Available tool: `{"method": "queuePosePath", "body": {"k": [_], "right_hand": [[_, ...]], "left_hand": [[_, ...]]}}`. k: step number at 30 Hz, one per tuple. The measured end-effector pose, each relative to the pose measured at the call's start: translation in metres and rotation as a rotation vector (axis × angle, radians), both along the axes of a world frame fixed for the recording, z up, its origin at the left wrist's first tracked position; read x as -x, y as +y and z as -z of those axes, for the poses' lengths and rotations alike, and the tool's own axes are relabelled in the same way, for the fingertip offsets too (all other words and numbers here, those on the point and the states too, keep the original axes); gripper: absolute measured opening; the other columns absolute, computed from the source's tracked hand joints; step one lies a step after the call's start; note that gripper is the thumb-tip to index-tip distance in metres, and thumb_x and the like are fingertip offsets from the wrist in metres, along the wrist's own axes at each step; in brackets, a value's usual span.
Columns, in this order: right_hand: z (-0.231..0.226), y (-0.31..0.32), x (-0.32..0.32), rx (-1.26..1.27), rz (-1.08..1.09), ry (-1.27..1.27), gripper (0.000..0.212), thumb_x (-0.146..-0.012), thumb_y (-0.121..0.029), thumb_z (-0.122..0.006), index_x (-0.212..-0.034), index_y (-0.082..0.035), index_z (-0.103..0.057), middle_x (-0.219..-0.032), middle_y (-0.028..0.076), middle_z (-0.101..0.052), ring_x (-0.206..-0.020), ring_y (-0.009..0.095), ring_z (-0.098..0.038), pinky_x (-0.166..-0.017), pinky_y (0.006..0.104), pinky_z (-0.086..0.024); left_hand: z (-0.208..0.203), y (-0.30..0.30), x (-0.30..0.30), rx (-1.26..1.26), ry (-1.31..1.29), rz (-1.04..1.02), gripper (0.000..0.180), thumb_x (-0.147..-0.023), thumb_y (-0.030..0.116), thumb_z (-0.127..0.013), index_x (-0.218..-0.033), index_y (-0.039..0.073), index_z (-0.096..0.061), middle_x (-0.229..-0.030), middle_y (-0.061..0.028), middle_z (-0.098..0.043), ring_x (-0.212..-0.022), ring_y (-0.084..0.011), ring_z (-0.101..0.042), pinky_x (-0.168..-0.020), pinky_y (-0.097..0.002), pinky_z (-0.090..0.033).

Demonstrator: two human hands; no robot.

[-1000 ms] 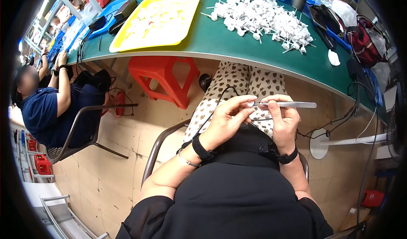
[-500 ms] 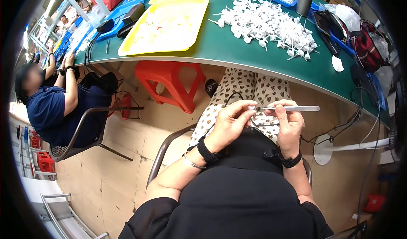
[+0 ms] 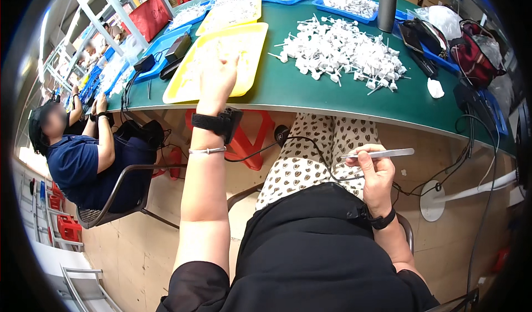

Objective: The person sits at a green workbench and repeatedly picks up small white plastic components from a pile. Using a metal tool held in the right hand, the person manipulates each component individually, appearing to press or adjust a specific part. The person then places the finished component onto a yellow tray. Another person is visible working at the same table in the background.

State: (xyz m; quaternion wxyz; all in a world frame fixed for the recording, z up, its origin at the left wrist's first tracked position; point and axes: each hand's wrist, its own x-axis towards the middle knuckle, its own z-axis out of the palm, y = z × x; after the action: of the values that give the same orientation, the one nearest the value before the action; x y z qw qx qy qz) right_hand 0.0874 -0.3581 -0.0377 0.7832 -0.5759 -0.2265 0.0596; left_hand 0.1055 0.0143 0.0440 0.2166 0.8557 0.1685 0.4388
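Observation:
My left arm stretches forward, and my left hand (image 3: pixel 218 80) is over the near yellow tray (image 3: pixel 252 63), which holds small pale pieces washed out by glare. Its fingertips are lost against the bright tray, so I cannot tell whether they pinch anything. Above my lap, my right hand (image 3: pixel 377 173) is closed around a pair of metal tweezers (image 3: pixel 390 153), their tips pointing left and nothing visible between them. A large heap of white parts with thin stems (image 3: pixel 343 54) lies on the green table (image 3: pixel 260 99), right of the tray.
Blue trays (image 3: pixel 288 1) of white parts and another yellow tray (image 3: pixel 205 27) stand farther back. A grey cylinder (image 3: pixel 387 6) and dark bags (image 3: pixel 476 57) are at the right. A red stool (image 3: pixel 252 157) is under the table edge. A co-worker (image 3: pixel 83 151) sits at the left.
My left hand has left the tweezer tips above my lap and moved forward and left to the yellow tray. The small white piece it held is no longer visible. My right hand keeps the tweezers.

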Motion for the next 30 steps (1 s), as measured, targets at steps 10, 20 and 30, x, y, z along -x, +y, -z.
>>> {"method": "queuePosePath", "body": {"k": [10,20,30], "right_hand": [[-0.005,-0.003,0.001,0.034,0.001,-0.001,0.015,-0.101,-0.013,-0.064,-0.105,0.001,-0.063,-0.094,0.008,-0.070,-0.086,0.014,-0.069,-0.082,0.0290,-0.058],[-0.006,-0.003,0.001,-0.006,0.000,-0.019,0.014,-0.100,-0.011,-0.065,-0.106,0.001,-0.062,-0.095,0.008,-0.070,-0.086,0.013,-0.069,-0.081,0.0288,-0.059],[-0.004,-0.006,-0.009,-0.273,-0.154,0.141,0.023,-0.104,-0.022,-0.059,-0.108,0.001,-0.061,-0.103,0.015,-0.069,-0.092,0.023,-0.071,-0.085,0.0362,-0.060]], "left_hand": [[0.022,-0.132,-0.074,-0.377,0.314,0.404,0.020,-0.085,0.005,-0.062,-0.102,0.007,-0.074,-0.103,-0.0153,-0.067,-0.102,-0.0357,-0.064,-0.089,-0.0442,-0.052],[0.010,-0.121,-0.090,-0.281,0.165,0.455,0.009,-0.090,0.007,-0.064,-0.094,0.003,-0.070,-0.088,-0.0153,-0.070,-0.087,-0.0322,-0.067,-0.081,-0.0387,-0.054],[0.010,-0.155,0.003,1.244,-0.019,0.914,0.013,-0.095,0.006,-0.069,-0.104,-0.002,-0.063,-0.100,-0.0122,-0.071,-0.093,-0.0180,-0.071,-0.086,-0.0282,-0.059]]}}
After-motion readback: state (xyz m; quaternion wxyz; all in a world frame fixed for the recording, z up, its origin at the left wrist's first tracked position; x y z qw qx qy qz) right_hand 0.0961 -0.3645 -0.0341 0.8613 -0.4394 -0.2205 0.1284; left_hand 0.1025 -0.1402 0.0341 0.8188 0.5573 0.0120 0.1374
